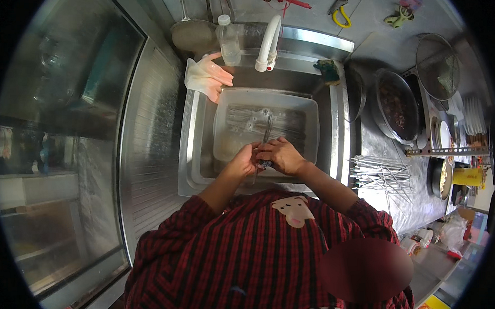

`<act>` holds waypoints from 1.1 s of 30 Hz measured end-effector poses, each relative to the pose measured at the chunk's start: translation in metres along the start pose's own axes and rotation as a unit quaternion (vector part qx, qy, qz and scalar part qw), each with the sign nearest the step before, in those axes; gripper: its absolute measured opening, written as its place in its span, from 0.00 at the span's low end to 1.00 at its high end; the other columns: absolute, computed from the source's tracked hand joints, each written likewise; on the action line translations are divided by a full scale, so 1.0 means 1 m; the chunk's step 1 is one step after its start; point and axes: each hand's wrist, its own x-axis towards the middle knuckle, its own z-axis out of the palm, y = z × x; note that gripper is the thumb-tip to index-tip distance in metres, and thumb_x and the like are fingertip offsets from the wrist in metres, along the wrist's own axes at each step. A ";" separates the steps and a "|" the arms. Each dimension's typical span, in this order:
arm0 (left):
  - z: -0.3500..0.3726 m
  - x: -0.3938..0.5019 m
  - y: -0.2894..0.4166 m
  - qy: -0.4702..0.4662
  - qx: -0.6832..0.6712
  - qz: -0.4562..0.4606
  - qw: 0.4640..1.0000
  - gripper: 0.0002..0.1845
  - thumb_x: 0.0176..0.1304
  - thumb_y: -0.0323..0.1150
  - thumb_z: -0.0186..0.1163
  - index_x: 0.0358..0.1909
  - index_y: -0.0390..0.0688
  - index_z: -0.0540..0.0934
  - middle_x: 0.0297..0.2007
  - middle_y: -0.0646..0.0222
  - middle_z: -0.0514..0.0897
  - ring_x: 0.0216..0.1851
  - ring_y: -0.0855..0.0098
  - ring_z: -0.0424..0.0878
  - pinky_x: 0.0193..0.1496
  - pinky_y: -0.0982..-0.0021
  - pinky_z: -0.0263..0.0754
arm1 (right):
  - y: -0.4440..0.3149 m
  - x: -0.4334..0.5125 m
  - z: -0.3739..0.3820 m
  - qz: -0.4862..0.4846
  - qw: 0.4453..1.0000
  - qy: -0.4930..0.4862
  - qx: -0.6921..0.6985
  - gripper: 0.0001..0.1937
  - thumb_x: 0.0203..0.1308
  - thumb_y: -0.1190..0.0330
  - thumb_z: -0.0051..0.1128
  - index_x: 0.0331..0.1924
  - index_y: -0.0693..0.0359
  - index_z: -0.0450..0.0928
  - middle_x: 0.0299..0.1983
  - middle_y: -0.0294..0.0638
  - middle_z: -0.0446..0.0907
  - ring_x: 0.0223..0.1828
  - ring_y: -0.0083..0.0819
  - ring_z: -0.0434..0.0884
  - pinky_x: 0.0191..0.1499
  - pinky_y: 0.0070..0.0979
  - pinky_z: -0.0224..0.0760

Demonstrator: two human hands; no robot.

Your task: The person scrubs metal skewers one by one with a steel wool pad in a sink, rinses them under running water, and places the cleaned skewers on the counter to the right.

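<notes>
My left hand (247, 159) and my right hand (283, 156) meet above the near edge of a translucent plastic basin (316, 123) in the metal sink. Between them is a dark metallic scrubber (266, 163), wrapped around thin metal skewers (268, 131) that point away from me. My right fingers close over the skewers, and my left fingers press against the scrubber from the other side. Many more skewers (246, 117) lie under water in the basin. On the counter to the right is a loose pile of metal skewers (381, 174).
A white faucet (269, 43) stands behind the basin. Rubber gloves (207, 76) hang at the sink's back left corner beside a plastic bottle (229, 42). A green sponge (328, 72) sits at the back right. A large pot (397, 106) and a mesh strainer (437, 66) are farther right.
</notes>
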 end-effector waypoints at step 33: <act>-0.039 -0.030 0.008 0.176 0.034 -0.011 0.984 0.13 0.67 0.37 0.48 0.48 0.42 0.72 0.24 0.68 0.74 0.20 0.75 0.68 0.20 0.72 0.63 | 0.104 0.018 0.141 0.320 0.923 -0.187 0.106 0.25 0.49 0.61 0.64 0.53 0.52 0.69 0.51 0.42 0.67 0.56 0.42 0.66 0.53 0.42 0.62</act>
